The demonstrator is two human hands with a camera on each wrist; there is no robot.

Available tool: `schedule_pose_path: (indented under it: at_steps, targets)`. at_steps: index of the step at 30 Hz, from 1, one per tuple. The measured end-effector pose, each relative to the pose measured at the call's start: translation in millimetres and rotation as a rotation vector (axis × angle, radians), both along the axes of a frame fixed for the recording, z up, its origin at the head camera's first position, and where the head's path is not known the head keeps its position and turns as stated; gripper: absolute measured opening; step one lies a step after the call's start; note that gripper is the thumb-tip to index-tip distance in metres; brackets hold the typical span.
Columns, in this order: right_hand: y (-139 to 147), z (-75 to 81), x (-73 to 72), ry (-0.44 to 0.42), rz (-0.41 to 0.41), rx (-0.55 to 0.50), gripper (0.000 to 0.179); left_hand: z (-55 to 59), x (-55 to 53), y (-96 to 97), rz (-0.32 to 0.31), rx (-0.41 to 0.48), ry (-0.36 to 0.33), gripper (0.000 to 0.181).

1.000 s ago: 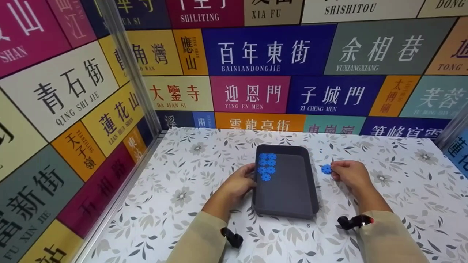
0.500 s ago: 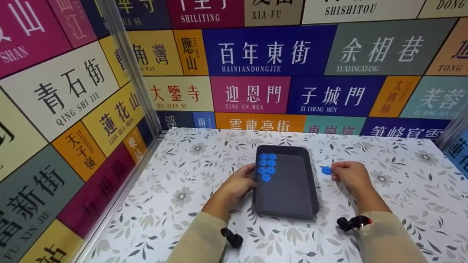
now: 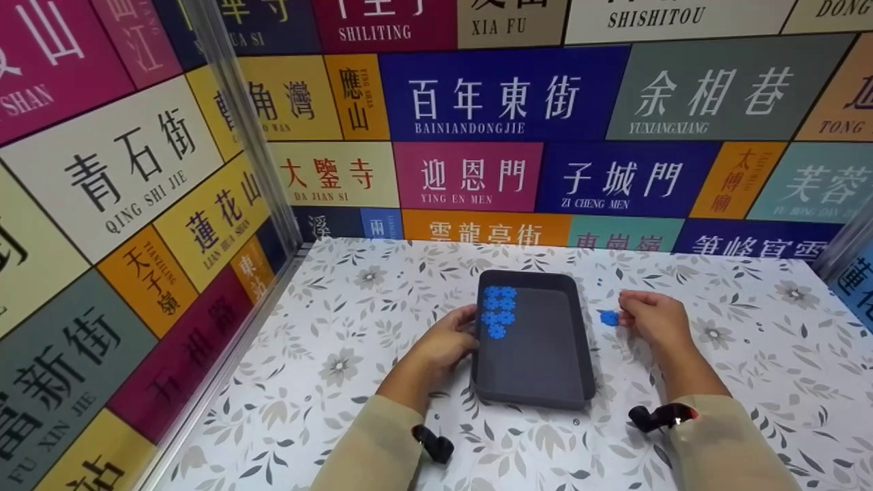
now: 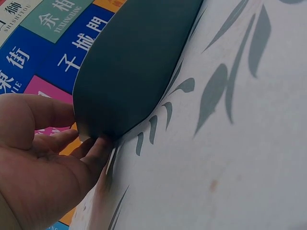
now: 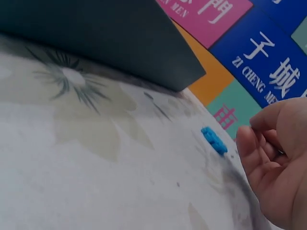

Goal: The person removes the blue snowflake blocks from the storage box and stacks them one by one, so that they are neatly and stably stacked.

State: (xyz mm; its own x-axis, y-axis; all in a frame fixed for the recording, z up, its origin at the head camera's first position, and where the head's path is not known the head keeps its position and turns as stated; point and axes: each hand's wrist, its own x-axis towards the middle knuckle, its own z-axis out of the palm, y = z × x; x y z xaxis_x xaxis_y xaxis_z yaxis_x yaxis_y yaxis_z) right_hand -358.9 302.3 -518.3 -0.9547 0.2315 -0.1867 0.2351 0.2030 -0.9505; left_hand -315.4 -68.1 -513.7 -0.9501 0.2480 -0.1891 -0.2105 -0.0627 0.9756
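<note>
A shallow dark grey tray (image 3: 532, 382) lies on the patterned tabletop, with several blue flower-shaped plastic pieces (image 3: 500, 312) grouped along its left side. My left hand (image 3: 447, 344) holds the tray's left side; in the left wrist view its fingers (image 4: 57, 112) curl against the tray's wall. To the right of the tray, a single blue flower-shaped piece (image 3: 609, 318) rests on the table. Beside it is my right hand (image 3: 651, 320), fingers loosely bent and holding nothing. The right wrist view has the blue piece (image 5: 214, 140) a short gap away from the thumb (image 5: 246, 141).
The white tabletop (image 3: 327, 416) carries a leaf and flower print. Behind it stands a wall of coloured signs (image 3: 501, 92), with another sign panel (image 3: 102, 273) at the left. Small black cameras (image 3: 433, 443) are worn on both sleeves.
My right hand has let go of the single blue piece and its fingers have lifted slightly away. That piece tilted down flat onto the table. My left hand and the tray have not moved.
</note>
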Motion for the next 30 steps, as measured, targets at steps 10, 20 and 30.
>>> schedule_pose_path:
  at_steps: [10,20,30]
  targets:
    - [-25.8,23.1,7.0,0.088,0.090,-0.198,0.007,1.0,-0.1,-2.2,-0.014,-0.004,-0.018,0.085]
    - [-55.7,43.0,12.7,0.145,0.184,-0.220,0.009,2.3,0.1,-0.9,0.004,-0.015,-0.020,0.087]
    - [-95.8,53.1,13.0,0.170,0.240,-0.298,0.008,1.9,0.4,-1.1,-0.016,0.008,-0.007,0.084]
